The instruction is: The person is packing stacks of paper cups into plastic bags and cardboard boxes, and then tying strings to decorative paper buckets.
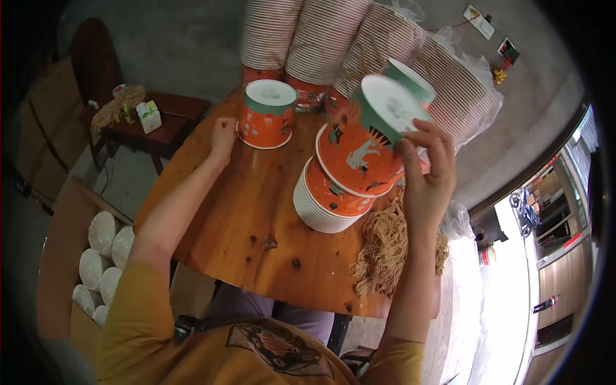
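My right hand (431, 170) grips an orange and green paper bucket (369, 151), fingers and thumb near its white bottom, which faces up. That bucket is upside down and tilted, blurred at the top, over a nested stack of upturned paper buckets (328, 202). My left hand (223, 136) is a closed fist beside the rim of another upturned paper bucket (265, 128) standing on the wooden table (237, 224). What the fist holds, if anything, is hidden. Behind the right-hand bucket, another green-ended bucket (410, 80) shows in part.
Tall nested bucket stacks (321, 45) line the table's far side, some in clear plastic. Tan stringy fibre (382, 250) lies at the right edge. On the left are a cardboard box (58, 276) holding white-ended rolls or stacks and a low dark bench (176, 112) with a tissue pack.
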`<state>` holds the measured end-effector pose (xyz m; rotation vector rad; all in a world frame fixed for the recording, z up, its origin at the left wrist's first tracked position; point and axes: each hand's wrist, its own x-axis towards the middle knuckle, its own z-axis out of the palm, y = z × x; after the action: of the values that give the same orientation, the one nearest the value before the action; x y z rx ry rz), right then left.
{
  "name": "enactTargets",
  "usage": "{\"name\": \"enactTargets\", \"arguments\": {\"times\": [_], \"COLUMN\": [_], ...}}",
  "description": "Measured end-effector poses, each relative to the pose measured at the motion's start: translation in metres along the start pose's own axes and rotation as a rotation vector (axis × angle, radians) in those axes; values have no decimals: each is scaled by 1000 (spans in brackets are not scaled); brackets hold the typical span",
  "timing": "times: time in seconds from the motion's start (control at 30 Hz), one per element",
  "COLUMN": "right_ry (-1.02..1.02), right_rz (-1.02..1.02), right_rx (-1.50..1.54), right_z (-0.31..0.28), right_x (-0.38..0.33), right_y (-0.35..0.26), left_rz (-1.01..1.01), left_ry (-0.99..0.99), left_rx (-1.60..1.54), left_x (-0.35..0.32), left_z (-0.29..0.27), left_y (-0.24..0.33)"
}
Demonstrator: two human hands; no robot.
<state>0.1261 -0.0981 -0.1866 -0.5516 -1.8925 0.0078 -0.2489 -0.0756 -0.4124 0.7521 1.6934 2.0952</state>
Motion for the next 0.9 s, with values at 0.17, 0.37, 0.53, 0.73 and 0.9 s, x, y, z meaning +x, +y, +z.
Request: {"name": "enactTargets", "arguments": {"times": [0.17, 0.37, 0.53, 0.73, 0.9], "right_ry": [276, 365, -154, -432, -438], "right_rz": [-106, 184, 322, 187, 184], "right_rx": [107, 618, -29, -412, -408], "right_z": [-32, -54, -65, -49, -44], "right_x": [-11, -73, -132, -196, -199], "right_y": [-24, -29, 26, 106, 111], "left_rz": [502, 825, 777, 1047, 982], "left_ry": [-601, -621, -569, -655, -826], "left_rx": [-133, -141, 60, 748, 844], "left_x": [-177, -244, -253, -267, -275], "left_z": [46, 45, 1, -28, -21], "left_y": [151, 196, 242, 238, 203]}}
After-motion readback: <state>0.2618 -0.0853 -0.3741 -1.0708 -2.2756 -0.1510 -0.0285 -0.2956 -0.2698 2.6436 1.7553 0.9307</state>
